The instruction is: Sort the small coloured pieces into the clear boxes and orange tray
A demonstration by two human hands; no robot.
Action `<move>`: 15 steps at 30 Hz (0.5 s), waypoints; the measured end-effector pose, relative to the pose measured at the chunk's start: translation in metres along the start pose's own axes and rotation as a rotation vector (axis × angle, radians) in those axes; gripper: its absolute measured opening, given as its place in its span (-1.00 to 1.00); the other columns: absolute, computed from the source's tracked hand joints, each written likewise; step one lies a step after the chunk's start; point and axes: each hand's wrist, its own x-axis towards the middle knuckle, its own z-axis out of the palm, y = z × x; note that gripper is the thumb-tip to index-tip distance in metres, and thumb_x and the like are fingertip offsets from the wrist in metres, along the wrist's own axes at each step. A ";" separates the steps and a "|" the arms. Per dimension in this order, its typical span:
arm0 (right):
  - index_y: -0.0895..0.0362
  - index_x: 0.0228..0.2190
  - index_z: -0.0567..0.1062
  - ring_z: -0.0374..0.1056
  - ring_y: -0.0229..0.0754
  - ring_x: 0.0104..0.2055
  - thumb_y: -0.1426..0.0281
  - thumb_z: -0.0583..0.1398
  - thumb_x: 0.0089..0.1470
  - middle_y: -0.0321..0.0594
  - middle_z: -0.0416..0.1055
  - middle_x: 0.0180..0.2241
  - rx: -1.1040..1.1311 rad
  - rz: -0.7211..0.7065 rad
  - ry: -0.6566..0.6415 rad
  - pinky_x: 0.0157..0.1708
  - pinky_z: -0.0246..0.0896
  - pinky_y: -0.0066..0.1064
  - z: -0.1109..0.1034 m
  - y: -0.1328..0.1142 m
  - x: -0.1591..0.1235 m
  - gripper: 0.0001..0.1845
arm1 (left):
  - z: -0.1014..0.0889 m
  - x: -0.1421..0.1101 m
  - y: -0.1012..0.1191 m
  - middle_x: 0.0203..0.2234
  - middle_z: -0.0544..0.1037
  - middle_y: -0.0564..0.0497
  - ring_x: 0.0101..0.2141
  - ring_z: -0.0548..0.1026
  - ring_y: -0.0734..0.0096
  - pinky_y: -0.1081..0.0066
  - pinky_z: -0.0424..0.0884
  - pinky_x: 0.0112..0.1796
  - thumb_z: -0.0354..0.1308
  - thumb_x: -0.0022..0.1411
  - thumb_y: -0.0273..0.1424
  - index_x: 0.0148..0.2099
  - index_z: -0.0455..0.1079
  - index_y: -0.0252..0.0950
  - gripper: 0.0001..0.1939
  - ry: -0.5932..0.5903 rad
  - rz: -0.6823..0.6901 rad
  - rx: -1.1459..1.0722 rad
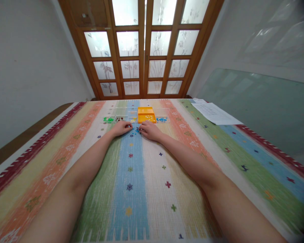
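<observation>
Little blue bits (136, 132) lie on cloth (121, 199), between hands. Left hand (122, 128), right hand (150, 130): fingers curled, can't tell if either pinches bit. Best go slow, use fingertips, not bump yellow box (146, 110) near right hand.

An orange box (145, 110) is standing open on a striped cloth (129, 202). In front of the box, the left hand (122, 128) and right hand (149, 130) are curling beside loose blue pieces (135, 131). Left of the box, green pieces (108, 119) and dark pieces (120, 119) are lying; far right of it, paper (215, 113) is resting.
</observation>
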 end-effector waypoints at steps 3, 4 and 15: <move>0.04 -0.10 0.63 0.30 -0.03 -0.09 0.31 0.22 0.33 -0.12 0.47 -0.17 -0.025 -0.074 -0.050 -0.04 0.15 -0.22 0.001 -0.005 0.002 -0.80 | 0.002 0.000 -0.001 -0.47 0.55 0.02 -0.41 0.44 0.31 0.38 0.25 -0.33 0.15 0.29 -0.24 -0.17 0.62 -0.22 -0.74 0.000 -0.020 0.027; 0.03 -0.09 0.64 0.31 -0.03 -0.09 0.29 0.22 0.33 -0.12 0.47 -0.16 -0.027 -0.097 -0.061 -0.04 0.15 -0.22 0.001 -0.007 0.002 -0.79 | 0.002 0.000 -0.002 -0.46 0.56 0.02 -0.41 0.45 0.31 0.38 0.25 -0.33 0.15 0.29 -0.24 -0.17 0.62 -0.22 -0.74 -0.003 -0.025 0.033; 0.05 -0.16 0.64 0.31 -0.05 -0.10 0.29 0.27 0.31 -0.14 0.44 -0.19 0.004 -0.188 -0.078 -0.04 0.15 -0.23 0.003 -0.013 0.003 -0.85 | 0.004 0.000 0.001 -0.45 0.56 0.02 -0.40 0.45 0.34 0.40 0.21 -0.34 0.14 0.33 -0.25 -0.15 0.60 -0.23 -0.75 0.001 -0.029 0.094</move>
